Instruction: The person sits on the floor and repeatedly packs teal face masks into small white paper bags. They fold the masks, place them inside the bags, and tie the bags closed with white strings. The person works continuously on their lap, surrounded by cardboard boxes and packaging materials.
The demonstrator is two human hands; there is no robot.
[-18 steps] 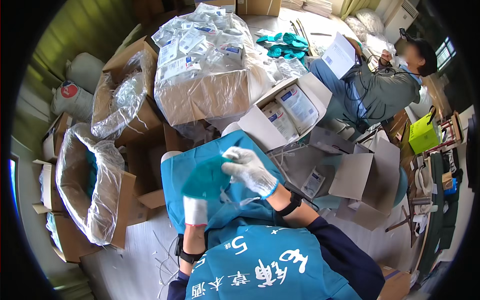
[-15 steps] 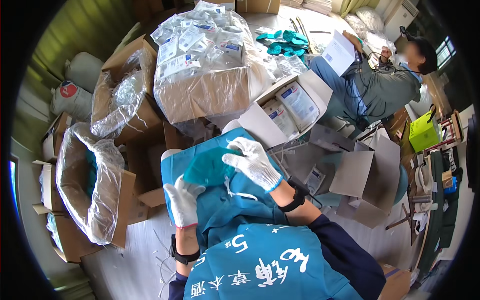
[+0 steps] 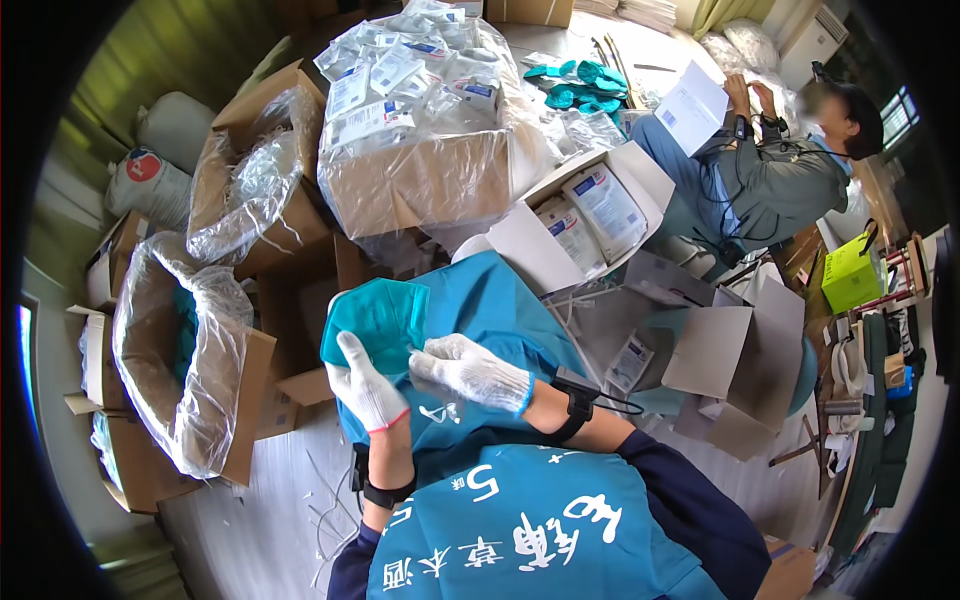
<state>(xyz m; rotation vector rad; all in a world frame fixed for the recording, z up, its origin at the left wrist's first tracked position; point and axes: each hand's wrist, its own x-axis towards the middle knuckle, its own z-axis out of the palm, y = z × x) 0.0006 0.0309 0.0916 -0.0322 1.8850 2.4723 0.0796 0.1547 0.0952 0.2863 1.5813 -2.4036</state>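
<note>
Left gloved hand is closed on the lower edge of a teal mask, held just beyond it; the near right corner's met by the right hand, pinch hard to tell; light pressure's probably best, so nothing gets creased

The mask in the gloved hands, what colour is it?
The mask is plain teal green; it shows best in the head view.

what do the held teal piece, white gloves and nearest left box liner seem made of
Teal piece: probably nonwoven fabric, fairly matte, holding soft creases. White gloves: apparently knitted yarn, matte, with knit texture showing. Box liner: likely plastic film, see-through, glossy, wrinkled with bright highlights.
</note>
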